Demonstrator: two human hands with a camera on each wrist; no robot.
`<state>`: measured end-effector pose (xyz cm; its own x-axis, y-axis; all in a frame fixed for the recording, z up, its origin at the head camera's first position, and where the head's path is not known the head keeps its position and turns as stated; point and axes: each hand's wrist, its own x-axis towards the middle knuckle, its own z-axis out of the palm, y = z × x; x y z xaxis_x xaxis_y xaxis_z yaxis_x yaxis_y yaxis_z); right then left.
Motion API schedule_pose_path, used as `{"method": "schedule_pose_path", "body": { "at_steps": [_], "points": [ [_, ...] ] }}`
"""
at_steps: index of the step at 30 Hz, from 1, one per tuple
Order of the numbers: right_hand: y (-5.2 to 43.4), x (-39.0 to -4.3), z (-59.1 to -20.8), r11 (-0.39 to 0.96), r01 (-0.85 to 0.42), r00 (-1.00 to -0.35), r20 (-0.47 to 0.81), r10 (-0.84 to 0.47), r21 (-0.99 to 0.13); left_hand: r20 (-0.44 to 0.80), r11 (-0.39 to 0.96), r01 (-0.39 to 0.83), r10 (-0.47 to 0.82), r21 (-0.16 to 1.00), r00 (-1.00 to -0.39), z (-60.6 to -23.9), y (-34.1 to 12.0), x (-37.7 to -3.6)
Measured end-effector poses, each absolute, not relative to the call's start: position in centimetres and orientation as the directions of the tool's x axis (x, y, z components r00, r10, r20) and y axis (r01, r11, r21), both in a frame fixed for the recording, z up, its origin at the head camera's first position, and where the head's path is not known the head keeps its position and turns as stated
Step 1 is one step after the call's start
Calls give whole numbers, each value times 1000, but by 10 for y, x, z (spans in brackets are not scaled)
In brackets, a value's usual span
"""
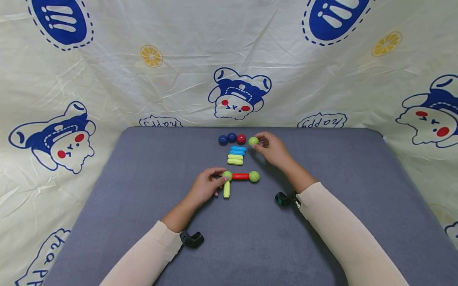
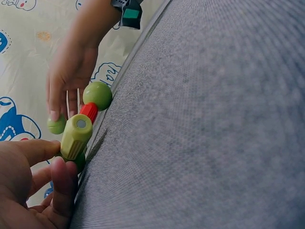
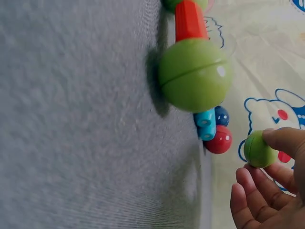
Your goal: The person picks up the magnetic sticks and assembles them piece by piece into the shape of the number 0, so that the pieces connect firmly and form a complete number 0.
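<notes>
Held ball point(image 1: 253, 141) beyond the red rod point(image 1: 240, 176): a slip is the main risk

We see the red rod between the left ball point(image 1: 227, 174) and the right ball point(image 1: 254, 176); a yellow rod point(image 1: 227, 190) goes from the left ball towards the person. At the left end of the red rod, the left hand point(image 1: 204, 188) pinches the left ball with bent fingers. Whether its thumb presses the yellow rod also, we cannot say surely, because this contact is partly hidden. Beyond the red rod and to its right, the right hand point(image 1: 274, 151) has the held ball between thumb and forefinger, the other fingers loosely bent.

Also beyond the red rod lie the spare rods point(image 1: 235, 157), then the red ball point(image 1: 241, 139) and blue balls point(image 1: 231, 137).

We judge that the held ball could escape and roll, if the pinch is off its middle. A low swing leftwards could knock the red ball. Uneven pressure by the left hand could loosen the yellow rod.
</notes>
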<state>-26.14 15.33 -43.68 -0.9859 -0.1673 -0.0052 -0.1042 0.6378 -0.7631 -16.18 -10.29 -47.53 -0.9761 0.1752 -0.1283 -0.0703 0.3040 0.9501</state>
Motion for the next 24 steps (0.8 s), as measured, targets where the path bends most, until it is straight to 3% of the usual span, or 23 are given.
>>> {"method": "schedule_pose_path", "body": {
  "at_steps": [15, 24],
  "points": [
    [156, -228, -428, 617, -195, -970, 56, -237, -763, -138, 307, -79, 177, 948, -974, -476, -102, -162],
    [148, -203, -427, 643, -232, -950, 29, -309, -730, -125, 316, -63, 180, 947, -976, -476, -103, -162]
  ]
}}
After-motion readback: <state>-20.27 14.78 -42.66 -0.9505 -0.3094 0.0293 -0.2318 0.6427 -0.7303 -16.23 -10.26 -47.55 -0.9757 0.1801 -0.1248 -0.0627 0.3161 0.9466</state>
